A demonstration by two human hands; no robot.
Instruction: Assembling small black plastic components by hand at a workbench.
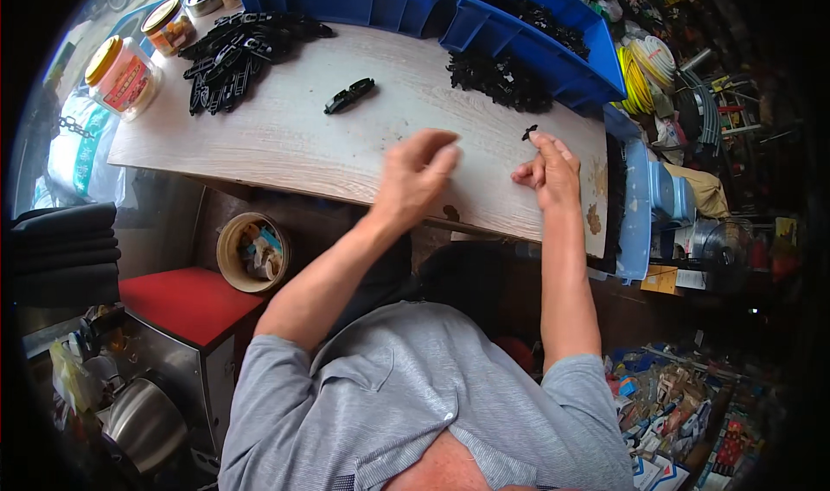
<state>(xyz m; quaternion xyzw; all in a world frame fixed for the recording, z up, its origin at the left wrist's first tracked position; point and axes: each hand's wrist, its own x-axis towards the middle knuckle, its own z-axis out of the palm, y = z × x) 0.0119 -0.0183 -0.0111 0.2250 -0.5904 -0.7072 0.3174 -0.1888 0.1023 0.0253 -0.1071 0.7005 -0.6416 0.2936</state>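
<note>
Black clip [530,133] is pinched in the fingertips of the right hand [555,173], near the pile of black parts [500,81]. The left hand [417,176], blurred, has thumb and fingers spread.

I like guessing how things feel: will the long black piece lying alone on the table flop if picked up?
The black piece looks straight, so it's probably stiff. It's slim, so perhaps light. Its long, uneven outline suggests sliding more than rolling if pushed.
</note>
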